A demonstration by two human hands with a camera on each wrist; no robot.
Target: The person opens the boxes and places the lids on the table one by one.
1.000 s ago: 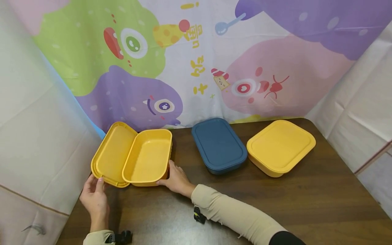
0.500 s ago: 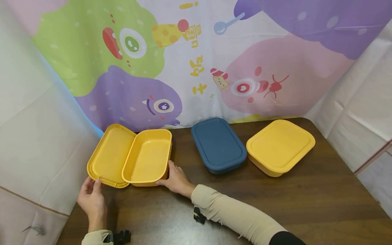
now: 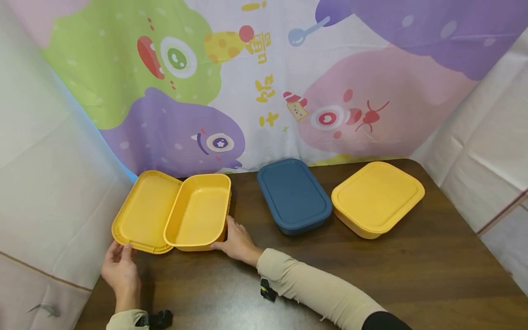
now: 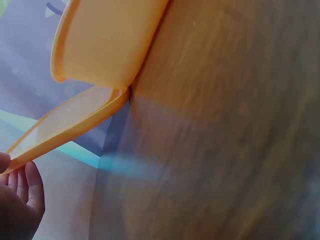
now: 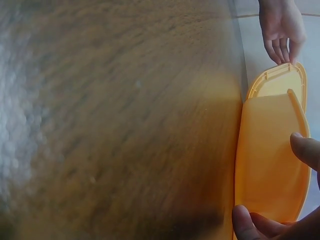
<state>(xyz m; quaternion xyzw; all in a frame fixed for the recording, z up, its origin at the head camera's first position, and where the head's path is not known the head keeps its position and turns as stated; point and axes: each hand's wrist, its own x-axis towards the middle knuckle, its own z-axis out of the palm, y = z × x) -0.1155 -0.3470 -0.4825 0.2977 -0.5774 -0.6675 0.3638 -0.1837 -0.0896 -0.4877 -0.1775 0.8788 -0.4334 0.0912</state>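
Observation:
A yellow lunch box (image 3: 200, 208) stands uncovered at the table's left, with bare yellow walls and floor inside. Its yellow lid (image 3: 144, 211) lies tilted beside it on the left, underside up. My left hand (image 3: 121, 274) pinches the lid's near outer edge between thumb and fingers. In the left wrist view, that edge of the lid (image 4: 70, 127) is raised, and its other end meets the table by the box. My right hand (image 3: 239, 242) grips the box's near right corner. The right wrist view shows thumb and fingers spread over the box's wall (image 5: 270, 160).
A blue lidded box (image 3: 294, 197) and a second yellow lidded box (image 3: 378, 197) stand to the right on the brown wooden table (image 3: 350, 266). A printed cartoon curtain (image 3: 264, 82) hangs behind, and a pale cloth wall (image 3: 53, 183) rises at the left.
My left hand has moved a little left and down with the lid, which now leans lower and further outward from the box. The right hand and the box have stayed in place.

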